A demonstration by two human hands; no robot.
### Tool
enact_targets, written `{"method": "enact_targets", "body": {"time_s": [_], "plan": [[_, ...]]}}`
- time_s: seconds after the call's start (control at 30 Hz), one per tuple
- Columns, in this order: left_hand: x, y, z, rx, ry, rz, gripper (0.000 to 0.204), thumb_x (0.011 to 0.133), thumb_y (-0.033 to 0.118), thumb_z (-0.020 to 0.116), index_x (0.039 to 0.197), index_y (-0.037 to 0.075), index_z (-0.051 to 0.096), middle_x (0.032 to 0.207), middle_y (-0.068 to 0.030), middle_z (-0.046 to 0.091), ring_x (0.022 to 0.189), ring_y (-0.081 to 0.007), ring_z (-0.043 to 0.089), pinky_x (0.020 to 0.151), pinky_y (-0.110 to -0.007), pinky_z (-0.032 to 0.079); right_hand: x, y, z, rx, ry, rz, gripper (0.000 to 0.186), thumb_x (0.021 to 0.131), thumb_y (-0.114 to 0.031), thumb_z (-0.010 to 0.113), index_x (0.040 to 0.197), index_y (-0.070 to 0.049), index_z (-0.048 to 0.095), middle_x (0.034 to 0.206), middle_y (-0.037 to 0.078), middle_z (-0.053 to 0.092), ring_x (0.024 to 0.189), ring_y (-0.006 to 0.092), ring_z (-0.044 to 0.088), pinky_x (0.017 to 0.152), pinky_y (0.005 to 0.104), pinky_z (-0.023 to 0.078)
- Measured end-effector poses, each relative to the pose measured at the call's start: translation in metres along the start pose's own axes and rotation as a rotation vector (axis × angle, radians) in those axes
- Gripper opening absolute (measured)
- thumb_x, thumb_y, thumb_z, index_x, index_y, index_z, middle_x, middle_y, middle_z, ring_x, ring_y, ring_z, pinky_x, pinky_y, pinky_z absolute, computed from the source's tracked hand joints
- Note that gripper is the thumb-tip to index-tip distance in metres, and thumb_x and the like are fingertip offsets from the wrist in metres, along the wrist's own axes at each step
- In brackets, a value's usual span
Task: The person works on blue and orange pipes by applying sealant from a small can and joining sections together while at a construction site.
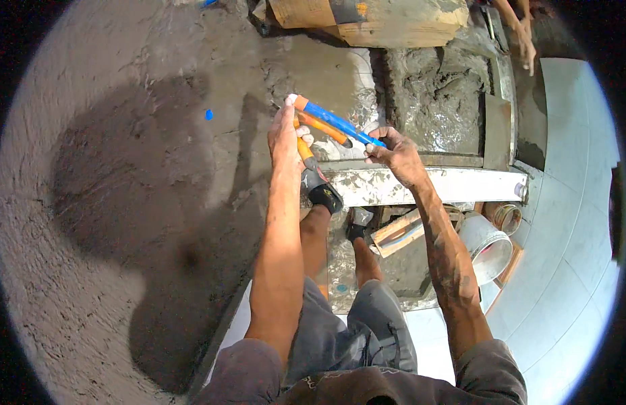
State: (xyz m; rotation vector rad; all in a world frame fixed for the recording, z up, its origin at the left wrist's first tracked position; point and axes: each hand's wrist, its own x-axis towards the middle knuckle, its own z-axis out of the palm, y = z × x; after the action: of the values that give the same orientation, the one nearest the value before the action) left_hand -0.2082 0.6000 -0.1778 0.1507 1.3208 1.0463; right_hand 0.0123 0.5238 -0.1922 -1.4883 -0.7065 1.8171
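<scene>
Where the two forearms converge at the centre of the frame, a slender blue tube with an orange end is held aslant, sloping down to the right. The person's left hand is closed about the tube's orange end. The person's right hand has its thumb and fingers pinched together on the tube's lower right tip. Two orange, dark-ended handles show just below the tube, at the left hand's fingers; whether they form one tool cannot be told.

Around the work, wet grey mortar covers the left of the frame, bearing a small bright-blue piece at upper left and the person's shadow. A mortar-splashed long white board runs from the centre to the right; the right forearm passes across it, hiding part. A shallow bed of wet grey mortar lies at upper right, beside a co-worker's hand. A stained brown cardboard sheet lies at top centre. A mortar-smeared white plastic bucket sits at lower right, close by the right forearm.

Pale marking on a black shoe near centre is too small to read; the cardboard carries a dark block with an orange mark.
</scene>
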Motion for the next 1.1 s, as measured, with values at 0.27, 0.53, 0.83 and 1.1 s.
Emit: {"method": "enact_targets", "body": {"time_s": [0.27,0.53,0.83,1.1], "plan": [[-0.002,-0.014,0.004,0.108,-0.014,-0.067,0.035,0.091,0.044,0.066,0.107,0.014,0.056,0.079,0.0024,0.044,0.049,-0.0029,0.039,0.042,-0.018,0.033,-0.019,0.014,-0.010,0.011,0.018,-0.038,0.026,0.090,-0.006,0.066,0.113,0.001,0.055,0.095,0.009,0.063,0.078,0.0137,0.063,0.072,0.0271,0.054],[-0.004,-0.026,0.006,0.168,-0.052,-0.030,0.030,0.092,0.036,0.066,0.109,0.012,0.061,0.085,0.0023,0.053,0.051,-0.0032,0.040,0.042,-0.019,0.034,-0.024,0.003,-0.012,-0.277,0.160,-0.100,0.029,0.087,-0.013,0.070,0.112,-0.005,0.057,0.092,0.003,0.061,0.083,0.0104,0.061,0.072,0.0244,0.045],[0.012,-0.035,-0.009,-0.009,0.069,-0.249,0.032,0.089,0.045,0.067,0.103,0.018,0.058,0.072,0.0024,0.049,0.047,-0.0004,0.041,0.039,-0.015,0.035,-0.032,0.000,0.009,-0.132,0.200,-0.287,0.033,0.086,-0.011,0.071,0.115,-0.005,0.058,0.105,0.005,0.059,0.095,0.0132,0.056,0.084,0.0263,0.047],[0.006,-0.031,-0.001,0.074,0.088,-0.189,0.035,0.088,0.050,0.065,0.093,0.018,0.052,0.072,0.0019,0.052,0.045,-0.0035,0.042,0.039,-0.018,0.035,-0.047,-0.030,0.026,-0.194,0.093,-0.089,0.026,0.093,-0.018,0.065,0.110,-0.001,0.056,0.082,0.004,0.062,0.067,0.0121,0.060,0.059,0.0272,0.049]]}}
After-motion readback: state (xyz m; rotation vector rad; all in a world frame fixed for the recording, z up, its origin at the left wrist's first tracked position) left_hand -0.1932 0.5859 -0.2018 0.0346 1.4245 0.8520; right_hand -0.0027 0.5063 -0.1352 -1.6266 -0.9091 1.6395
